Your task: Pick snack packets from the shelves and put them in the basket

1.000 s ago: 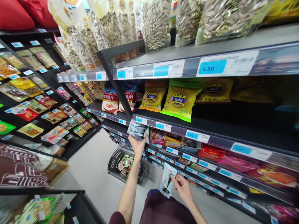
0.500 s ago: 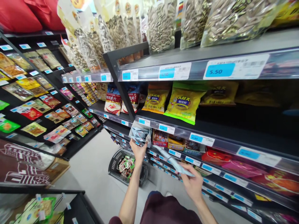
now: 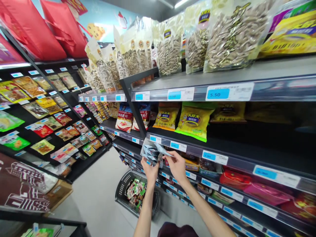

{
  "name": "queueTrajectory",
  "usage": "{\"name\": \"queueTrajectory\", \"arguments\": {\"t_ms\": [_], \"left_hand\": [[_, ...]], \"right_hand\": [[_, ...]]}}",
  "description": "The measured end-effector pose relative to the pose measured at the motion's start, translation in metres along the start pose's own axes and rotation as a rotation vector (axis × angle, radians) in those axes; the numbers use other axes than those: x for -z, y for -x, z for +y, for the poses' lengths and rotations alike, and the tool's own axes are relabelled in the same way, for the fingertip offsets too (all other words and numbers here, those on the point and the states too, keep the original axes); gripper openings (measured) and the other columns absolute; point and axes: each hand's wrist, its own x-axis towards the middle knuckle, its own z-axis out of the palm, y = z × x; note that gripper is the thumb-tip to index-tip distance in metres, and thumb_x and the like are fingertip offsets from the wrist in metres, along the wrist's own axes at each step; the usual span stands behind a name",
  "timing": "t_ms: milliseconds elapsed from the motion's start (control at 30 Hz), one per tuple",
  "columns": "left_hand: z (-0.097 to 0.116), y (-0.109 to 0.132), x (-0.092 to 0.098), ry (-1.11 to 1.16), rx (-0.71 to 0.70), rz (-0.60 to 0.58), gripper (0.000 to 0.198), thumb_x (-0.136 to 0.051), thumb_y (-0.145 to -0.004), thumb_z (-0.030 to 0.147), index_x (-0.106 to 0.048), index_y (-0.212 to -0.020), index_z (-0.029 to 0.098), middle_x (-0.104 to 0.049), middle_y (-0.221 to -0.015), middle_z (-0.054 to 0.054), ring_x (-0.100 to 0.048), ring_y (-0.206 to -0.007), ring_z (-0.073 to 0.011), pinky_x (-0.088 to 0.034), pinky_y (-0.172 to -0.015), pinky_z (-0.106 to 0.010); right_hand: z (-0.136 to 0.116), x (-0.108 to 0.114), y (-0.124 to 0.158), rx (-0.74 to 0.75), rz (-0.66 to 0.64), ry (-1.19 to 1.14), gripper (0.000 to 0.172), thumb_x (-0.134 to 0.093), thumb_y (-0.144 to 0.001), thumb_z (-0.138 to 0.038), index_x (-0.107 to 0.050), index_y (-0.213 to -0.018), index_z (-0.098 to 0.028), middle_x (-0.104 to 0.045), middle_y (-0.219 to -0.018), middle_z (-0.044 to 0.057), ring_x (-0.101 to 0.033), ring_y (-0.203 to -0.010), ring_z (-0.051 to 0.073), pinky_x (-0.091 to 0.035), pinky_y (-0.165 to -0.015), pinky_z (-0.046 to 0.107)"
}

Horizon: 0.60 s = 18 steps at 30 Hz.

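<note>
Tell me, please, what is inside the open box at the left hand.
Inside the box, several light-blue packets show; the right hand holds another packet near them. What lies beneath those top ones is covered.

A pale blue wall (image 3: 108, 14) bearing a round brown cookie picture (image 3: 95, 32) stands at the back, below a dark grey ceiling (image 3: 148, 7) with a long white strip light (image 3: 181, 3). A smooth pale grey floor (image 3: 96, 187) runs between a black metal shelving unit (image 3: 251, 138) on the right and a black tiered display rack (image 3: 80, 164) on the left. Clear plastic strips (image 3: 286, 86) carrying rectangular white-and-blue price labels (image 3: 230, 92) line the unit's edges.
</note>
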Motion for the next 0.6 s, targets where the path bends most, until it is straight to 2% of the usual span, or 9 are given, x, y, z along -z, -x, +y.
{"name": "queueTrajectory", "arguments": {"t_ms": [100,233,367,500,600], "left_hand": [[0.005,0.000,0.001,-0.033,0.019,-0.015,0.086,-0.080,-0.063,0.030,-0.033,-0.134,0.014,-0.043,-0.127,-0.017,-0.051,-0.120,-0.0303,-0.057,-0.082,-0.037],[0.009,0.001,0.003,-0.112,-0.038,0.000,0.085,-0.079,-0.064,0.029,-0.033,-0.134,0.012,-0.046,-0.123,-0.017,-0.054,-0.116,-0.0315,-0.050,-0.095,-0.047],[0.005,0.001,0.002,-0.132,-0.072,0.018,0.087,-0.079,-0.065,0.029,-0.031,-0.136,0.012,-0.046,-0.122,-0.017,-0.052,-0.118,-0.0328,-0.046,-0.100,-0.050],[0.003,0.001,0.001,-0.117,-0.067,0.013,0.088,-0.079,-0.066,0.029,-0.030,-0.138,0.013,-0.045,-0.125,-0.018,-0.052,-0.118,-0.0334,-0.050,-0.094,-0.048],[0.004,0.001,0.000,-0.124,-0.082,0.014,0.088,-0.079,-0.066,0.030,-0.030,-0.138,0.013,-0.045,-0.125,-0.018,-0.052,-0.118,-0.0341,-0.048,-0.096,-0.049]], "right_hand": [[0.004,-0.015,-0.022,0.016,-0.040,0.106,0.027,-0.055,-0.089,-0.040,-0.069,-0.096,-0.019,-0.075,-0.081,0.005,-0.070,-0.075,0.020,-0.053,-0.071,0.029],[0.017,-0.027,-0.044,0.060,-0.101,0.527,0.030,-0.048,-0.092,-0.038,-0.074,-0.095,-0.022,-0.073,-0.070,0.003,-0.069,-0.069,0.019,-0.049,-0.070,0.028],[0.027,-0.032,-0.055,-0.004,-0.237,0.904,0.032,-0.045,-0.093,-0.034,-0.075,-0.098,-0.027,-0.076,-0.083,0.007,-0.071,-0.081,0.023,-0.046,-0.069,0.028],[0.031,-0.033,-0.061,-0.035,-0.336,0.995,0.034,-0.041,-0.095,-0.035,-0.072,-0.107,-0.031,-0.076,-0.094,0.007,-0.071,-0.088,0.025,-0.045,-0.070,0.029],[0.032,-0.031,-0.065,-0.045,-0.385,0.988,0.032,-0.042,-0.095,-0.034,-0.072,-0.107,-0.032,-0.076,-0.096,0.006,-0.070,-0.092,0.024,-0.044,-0.069,0.028]]}}
